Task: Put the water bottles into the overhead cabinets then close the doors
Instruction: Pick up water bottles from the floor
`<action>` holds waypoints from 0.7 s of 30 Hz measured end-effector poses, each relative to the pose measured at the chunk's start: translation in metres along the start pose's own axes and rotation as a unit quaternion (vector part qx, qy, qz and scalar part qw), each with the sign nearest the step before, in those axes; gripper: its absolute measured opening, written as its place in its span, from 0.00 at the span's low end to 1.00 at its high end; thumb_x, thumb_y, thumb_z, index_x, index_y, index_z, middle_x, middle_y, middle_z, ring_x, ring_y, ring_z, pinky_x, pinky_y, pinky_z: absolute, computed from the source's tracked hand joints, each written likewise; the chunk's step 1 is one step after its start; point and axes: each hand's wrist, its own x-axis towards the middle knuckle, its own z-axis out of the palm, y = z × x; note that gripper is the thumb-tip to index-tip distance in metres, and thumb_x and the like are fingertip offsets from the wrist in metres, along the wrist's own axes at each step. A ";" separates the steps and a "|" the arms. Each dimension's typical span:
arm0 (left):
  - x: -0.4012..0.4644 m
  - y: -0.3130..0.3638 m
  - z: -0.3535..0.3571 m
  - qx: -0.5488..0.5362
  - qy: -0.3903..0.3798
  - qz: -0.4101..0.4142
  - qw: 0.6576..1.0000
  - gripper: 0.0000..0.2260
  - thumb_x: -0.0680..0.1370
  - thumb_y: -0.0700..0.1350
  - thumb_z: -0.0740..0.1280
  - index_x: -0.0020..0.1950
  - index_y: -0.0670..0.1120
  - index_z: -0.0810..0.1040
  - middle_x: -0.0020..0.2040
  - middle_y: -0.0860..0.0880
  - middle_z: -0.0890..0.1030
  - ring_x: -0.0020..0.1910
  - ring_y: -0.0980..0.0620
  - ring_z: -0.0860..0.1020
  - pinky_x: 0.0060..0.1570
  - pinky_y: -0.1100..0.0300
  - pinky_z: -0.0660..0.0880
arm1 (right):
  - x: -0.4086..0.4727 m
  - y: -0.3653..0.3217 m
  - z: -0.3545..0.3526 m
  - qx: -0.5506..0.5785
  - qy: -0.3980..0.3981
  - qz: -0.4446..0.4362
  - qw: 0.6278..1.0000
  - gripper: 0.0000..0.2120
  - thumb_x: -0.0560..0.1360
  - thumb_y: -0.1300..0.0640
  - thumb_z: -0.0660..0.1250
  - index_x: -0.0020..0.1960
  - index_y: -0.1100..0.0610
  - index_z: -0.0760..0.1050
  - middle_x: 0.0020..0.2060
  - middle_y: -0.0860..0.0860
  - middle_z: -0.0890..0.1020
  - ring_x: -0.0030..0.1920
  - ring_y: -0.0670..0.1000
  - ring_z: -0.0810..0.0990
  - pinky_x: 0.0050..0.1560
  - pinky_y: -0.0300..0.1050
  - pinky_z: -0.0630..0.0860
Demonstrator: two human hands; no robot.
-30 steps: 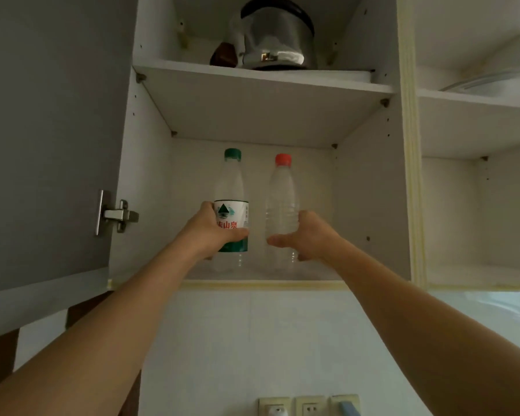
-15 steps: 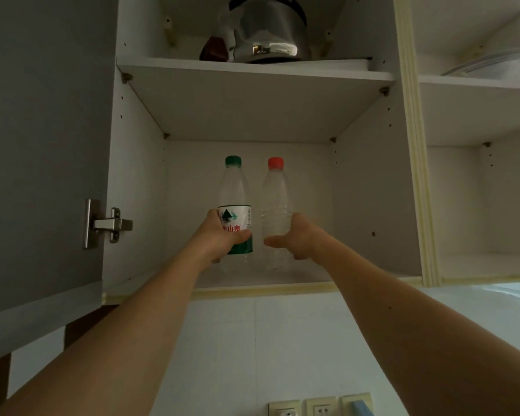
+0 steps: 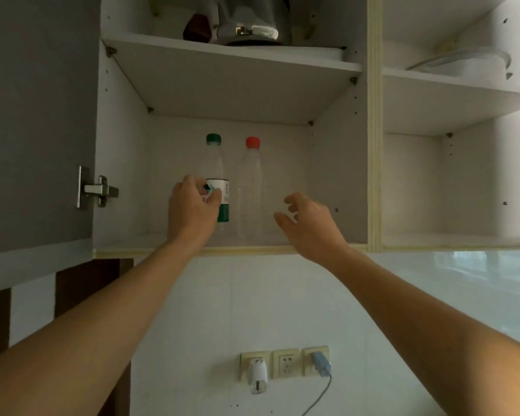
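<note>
Two water bottles, green-capped (image 3: 215,175) and red-capped (image 3: 250,187), stand upright, caps up, at frame centre on the cabinet's bottom shelf (image 3: 327,240). The left hand (image 3: 192,210), fingers loosely curled, overlaps the green-capped one; whether it grips cannot be told. The right hand (image 3: 308,223) hovers beside them, relaxed and empty.

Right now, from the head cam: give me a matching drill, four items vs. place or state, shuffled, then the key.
Column 1
1. green-capped bottle
2. red-capped bottle
3. kettle
4. right hand

Column 2
A. on the upper shelf of the open cabinet
B. upright on the lower shelf, no label, nothing touching it
C. fingers loosely spread, holding nothing, right of both bottles
D. upright on the lower shelf, labelled, with the left hand in front of it

Pairs: 1-D, 2-B, 3-A, 4-C
</note>
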 end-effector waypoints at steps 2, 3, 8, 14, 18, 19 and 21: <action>-0.021 0.020 -0.007 -0.018 0.008 0.048 0.999 0.09 0.80 0.47 0.68 0.57 0.43 0.78 0.50 0.46 0.81 0.45 0.53 0.77 0.49 0.53 0.78 | -0.030 0.009 -0.021 0.012 0.021 -0.013 1.000 0.15 0.81 0.50 0.64 0.65 0.53 0.74 0.56 0.52 0.80 0.55 0.52 0.78 0.52 0.44 0.72; -0.033 0.032 -0.009 -0.024 0.002 0.066 0.998 0.09 0.80 0.47 0.68 0.54 0.43 0.79 0.47 0.47 0.81 0.41 0.54 0.77 0.47 0.55 0.77 | -0.046 0.015 -0.031 0.015 0.026 -0.011 0.999 0.12 0.81 0.52 0.64 0.62 0.53 0.75 0.52 0.51 0.81 0.52 0.51 0.78 0.49 0.42 0.70; -0.105 0.082 -0.001 -0.030 -0.105 0.080 0.991 0.12 0.81 0.48 0.67 0.46 0.39 0.81 0.39 0.44 0.82 0.39 0.49 0.78 0.43 0.52 0.75 | -0.135 0.045 -0.083 0.056 0.015 0.014 0.998 0.03 0.78 0.56 0.65 0.51 0.50 0.76 0.32 0.45 0.79 0.35 0.42 0.77 0.34 0.38 0.71; -0.253 0.100 0.038 -0.102 -0.246 0.017 0.964 0.13 0.82 0.50 0.66 0.44 0.43 0.81 0.34 0.51 0.82 0.33 0.57 0.78 0.35 0.63 0.73 | -0.258 0.116 -0.114 0.104 -0.077 0.060 0.990 0.04 0.77 0.58 0.68 0.51 0.51 0.78 0.35 0.48 0.78 0.34 0.50 0.78 0.39 0.54 0.80; -0.368 0.085 0.060 -0.104 -0.318 -0.070 0.940 0.19 0.83 0.51 0.64 0.35 0.44 0.78 0.31 0.50 0.81 0.30 0.55 0.77 0.35 0.57 0.74 | -0.349 0.164 -0.115 0.111 -0.134 0.099 0.980 0.02 0.78 0.55 0.68 0.48 0.48 0.76 0.34 0.51 0.79 0.30 0.48 0.75 0.33 0.33 0.71; -0.397 0.079 0.062 -0.092 -0.342 -0.096 0.930 0.21 0.83 0.52 0.63 0.33 0.44 0.78 0.31 0.50 0.81 0.31 0.54 0.78 0.37 0.55 0.75 | -0.373 0.174 -0.115 0.111 -0.143 0.118 0.976 0.03 0.78 0.55 0.68 0.47 0.48 0.75 0.31 0.52 0.78 0.27 0.45 0.72 0.32 0.32 0.69; -0.456 0.067 0.060 -0.076 -0.386 -0.161 0.905 0.24 0.83 0.56 0.62 0.31 0.45 0.77 0.30 0.51 0.81 0.32 0.53 0.78 0.40 0.53 0.75 | -0.423 0.192 -0.114 0.129 -0.154 0.165 0.966 0.04 0.77 0.55 0.69 0.45 0.50 0.74 0.25 0.49 0.74 0.25 0.42 0.68 0.30 0.33 0.67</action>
